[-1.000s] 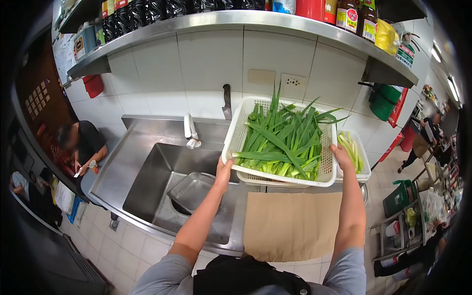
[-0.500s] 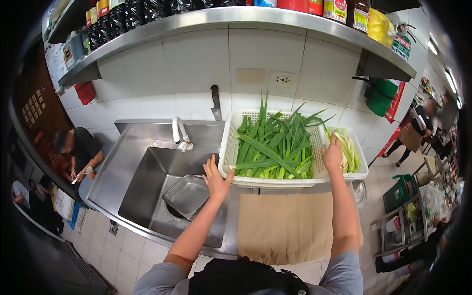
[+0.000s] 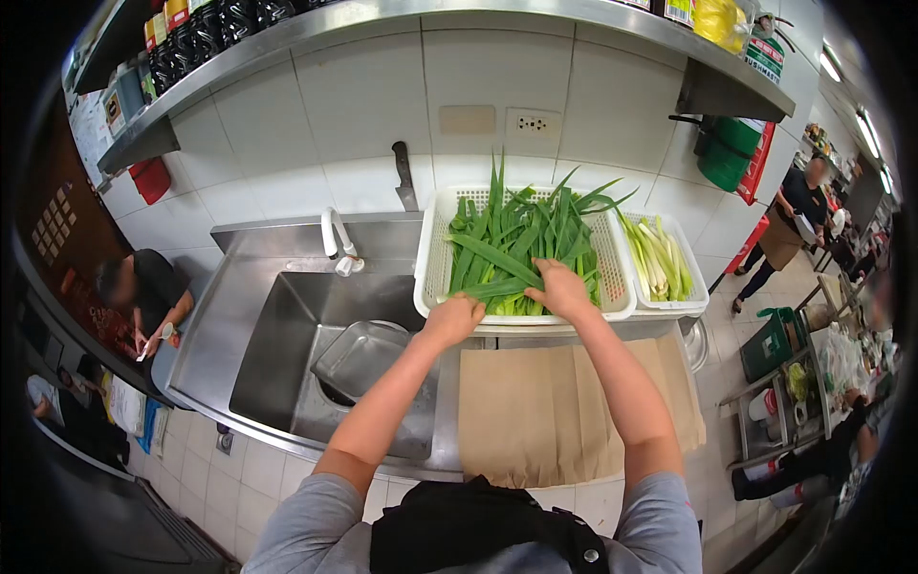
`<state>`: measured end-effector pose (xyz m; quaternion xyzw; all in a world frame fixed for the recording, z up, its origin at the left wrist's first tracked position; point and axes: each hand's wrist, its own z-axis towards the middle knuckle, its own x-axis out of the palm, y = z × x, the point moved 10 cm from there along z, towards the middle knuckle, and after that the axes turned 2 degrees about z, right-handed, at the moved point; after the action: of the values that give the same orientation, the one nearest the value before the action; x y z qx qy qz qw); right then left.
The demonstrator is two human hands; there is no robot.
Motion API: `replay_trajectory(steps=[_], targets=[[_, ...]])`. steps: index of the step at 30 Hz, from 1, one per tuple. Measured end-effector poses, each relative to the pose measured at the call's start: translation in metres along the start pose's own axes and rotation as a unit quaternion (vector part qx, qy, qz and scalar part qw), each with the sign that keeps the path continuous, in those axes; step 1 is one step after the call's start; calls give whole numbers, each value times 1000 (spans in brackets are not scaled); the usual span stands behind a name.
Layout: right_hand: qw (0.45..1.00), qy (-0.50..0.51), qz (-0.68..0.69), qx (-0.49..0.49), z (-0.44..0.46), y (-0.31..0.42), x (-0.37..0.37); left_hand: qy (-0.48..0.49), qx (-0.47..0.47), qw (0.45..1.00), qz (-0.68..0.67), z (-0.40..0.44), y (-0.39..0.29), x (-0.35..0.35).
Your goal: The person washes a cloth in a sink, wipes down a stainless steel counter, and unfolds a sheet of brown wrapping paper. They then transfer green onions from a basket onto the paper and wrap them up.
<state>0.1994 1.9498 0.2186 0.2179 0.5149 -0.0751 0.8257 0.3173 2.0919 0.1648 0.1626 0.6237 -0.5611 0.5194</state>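
Long green leafy stalks (image 3: pixel 516 239) fill a white perforated basket (image 3: pixel 618 277) behind a sheet of brown paper (image 3: pixel 535 411). At the basket's front left corner, my left hand (image 3: pixel 453 319) is closed on the end of a long green leaf. My right hand (image 3: pixel 562 290) reaches over the front rim, its fingers closed round the leaf among the stalks. Pale green-white stalks (image 3: pixel 658 258) lie in a smaller white basket (image 3: pixel 675 305) on the right, touched by neither hand.
A steel sink (image 3: pixel 287 335) with a metal pan (image 3: pixel 361 359) and a white faucet (image 3: pixel 340 239) is at left. A knife (image 3: pixel 404 177) is upright against the wall. A steel shelf (image 3: pixel 382 21) with bottles hangs above. People are at far left and right.
Both hands have left the basket's sides and moved inward onto the green leaves. The basket has come down beside the smaller one. The camera view has shifted.
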Motion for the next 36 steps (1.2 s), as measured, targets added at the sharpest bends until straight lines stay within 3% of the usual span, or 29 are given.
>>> replay_trajectory(steps=[1, 3, 6, 9, 11, 13, 15, 18, 25, 27, 29, 33, 36], targets=[[1000, -1, 1, 2, 3, -8, 11, 23, -8, 999, 36, -2, 1, 6], [992, 97, -61, 54, 10, -23, 37, 47, -16, 996, 75, -7, 5, 15], [991, 120, -26, 56, 24, -16, 15, -41, 18, 998, 49, -8, -1, 1], [994, 107, -10, 36, 44, -8, -22, -36, -3, 998, 52, -13, -1, 2], [993, 111, -20, 16, 52, -1, -40, -151, 29, 988, -11, -18, -9, -22], [993, 115, -28, -7, 51, 13, -54, -127, 34, 991, -15, -15, -8, -18], [986, 163, -34, -2, 45, 25, -54, -106, 37, 994, -19, -14, -5, -10], [983, 172, -56, -20, 40, 32, -47, -167, 72, 983, -25, -17, -8, -12], [980, 179, -77, -50, 29, 48, -27, -199, 69, 977, 21, -29, -13, -12], [983, 155, -79, -63, 24, 50, -14, -217, 73, 973, 32, -32, -16, -18], [987, 121, -62, -80, 14, 47, 14, -165, 51, 985, -6, -29, -13, -13], [994, 83, 67, -34, -8, 29, 51, -136, 28, 990, -14, -31, -8, -7], [990, -31, 139, 0, -9, 16, 34, -174, 62, 983, 4, -32, -8, -4]])
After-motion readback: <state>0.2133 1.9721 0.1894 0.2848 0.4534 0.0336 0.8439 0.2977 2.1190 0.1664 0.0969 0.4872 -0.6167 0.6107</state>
